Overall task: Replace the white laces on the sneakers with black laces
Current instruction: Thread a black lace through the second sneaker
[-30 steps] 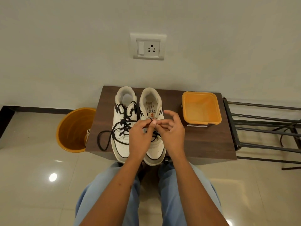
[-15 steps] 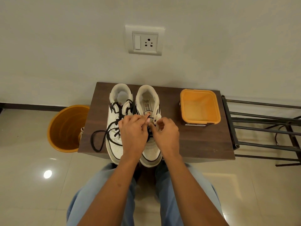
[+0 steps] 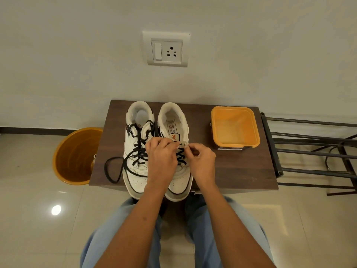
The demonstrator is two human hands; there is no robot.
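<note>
In the head view, two white sneakers sit side by side on a small dark wooden table (image 3: 241,171), toes toward the person. The left sneaker (image 3: 138,151) already has its black lace (image 3: 139,149) crossed all the way up, and the long loose ends curl off its side and lie in a loop on the table; they do not look tied yet. The right sneaker (image 3: 178,144) has a black lace (image 3: 181,155) crossed over its lower part, while the top part near the tongue tag looks bare. Both hands work right there. The left hand (image 3: 161,157) curls over the middle of this shoe and its fingertips pinch something small, likely the lace end, though the lace between the fingers is too small to see well. The right hand (image 3: 201,157) pinches at the side of the shoe by the top holes. So the job seems more than half done: the last holes on the right sneaker are probably left, and maybe the tying. No white laces show on the shoes. An orange square tub (image 3: 234,127) stands on the table, well apart from the shoes. An orange round bin (image 3: 76,155) sits on the floor just beside the table. A dark metal rack (image 3: 309,151) is on the other side. A wall socket (image 3: 167,49) is above. Nothing blocks the hands, but the left hand hides part of the lacing.
</note>
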